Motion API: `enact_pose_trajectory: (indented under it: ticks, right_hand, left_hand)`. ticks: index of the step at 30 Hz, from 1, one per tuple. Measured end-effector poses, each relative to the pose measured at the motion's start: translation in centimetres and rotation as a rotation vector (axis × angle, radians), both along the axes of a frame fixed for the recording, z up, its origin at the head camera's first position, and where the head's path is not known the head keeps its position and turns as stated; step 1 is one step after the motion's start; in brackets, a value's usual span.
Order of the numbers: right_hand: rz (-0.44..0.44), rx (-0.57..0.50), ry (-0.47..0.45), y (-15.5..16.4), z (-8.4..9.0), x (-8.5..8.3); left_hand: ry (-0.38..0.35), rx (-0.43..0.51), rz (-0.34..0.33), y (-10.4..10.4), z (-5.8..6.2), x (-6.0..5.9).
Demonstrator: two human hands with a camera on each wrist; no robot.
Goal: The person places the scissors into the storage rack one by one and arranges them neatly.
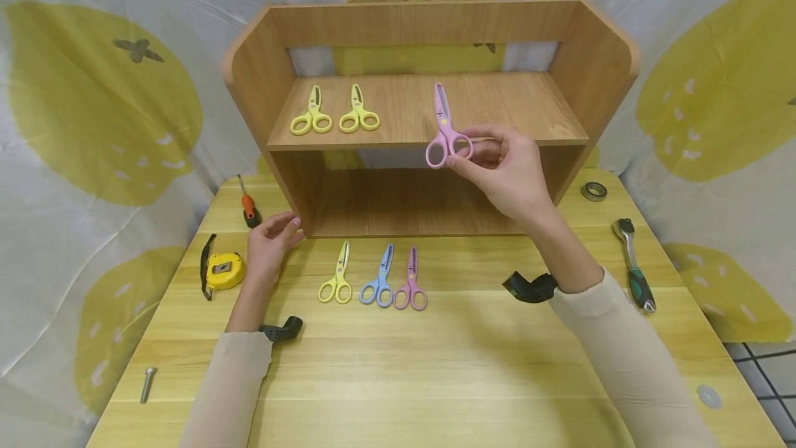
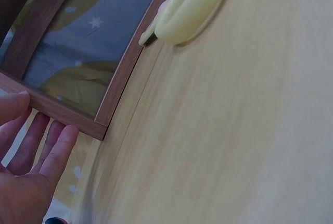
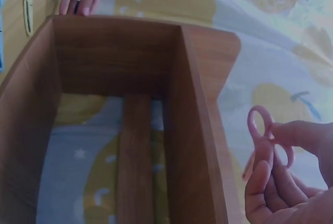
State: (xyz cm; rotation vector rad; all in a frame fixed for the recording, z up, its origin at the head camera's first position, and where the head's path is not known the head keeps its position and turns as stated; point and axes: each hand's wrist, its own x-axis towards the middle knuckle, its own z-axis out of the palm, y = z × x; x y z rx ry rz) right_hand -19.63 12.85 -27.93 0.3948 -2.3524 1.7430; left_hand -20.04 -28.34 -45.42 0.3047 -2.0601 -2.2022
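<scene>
My right hand (image 1: 506, 168) pinches pink scissors (image 1: 443, 123) by a finger loop, blades pointing up, in front of the upper shelf. In the right wrist view the pink scissors (image 3: 263, 130) sit between thumb and fingers. My left hand (image 1: 269, 244) touches the lower left side of the wooden shelf unit (image 1: 429, 146), fingers fairly straight; the left wrist view shows its fingertips at the panel's outer face. Two pairs of yellow scissors (image 1: 312, 113) lie on the upper shelf's left half. On the table before the unit are yellow scissors (image 1: 336, 278), blue scissors (image 1: 380, 278) and purple-pink scissors (image 1: 411, 282).
Left on the table (image 1: 373, 379) are a screwdriver (image 1: 249, 206), a yellow tape measure (image 1: 225, 269) and a bolt (image 1: 147, 384). To the right lie a bearing ring (image 1: 593, 191), a ratchet wrench (image 1: 634, 265) and a round disc (image 1: 709, 396). A patterned curtain (image 1: 112, 178) hangs around.
</scene>
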Motion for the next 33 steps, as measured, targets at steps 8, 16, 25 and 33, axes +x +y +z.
enact_pose_trajectory:
  ticks: [8, 16, 25, 33]
  right_hand:
    - [0.003, 0.051, -0.021, -2.0, 1.9, -3.7]
    - [0.044, 0.061, -0.119, -3.8, 2.6, -6.6]
    - [0.033, 0.159, -0.13, -5.3, 2.6, -8.1]
    - [0.048, 0.272, -0.121, -5.5, 2.9, -8.8]
  left_hand:
    - [-0.003, 0.009, 0.003, -0.1, -0.1, 0.0]
    - [-0.009, 0.013, 0.009, -0.1, 0.0, 0.1]
    - [-0.01, 0.008, 0.013, 0.0, 0.0, 0.1]
    - [-0.01, 0.001, 0.029, -0.5, -1.7, -0.8]
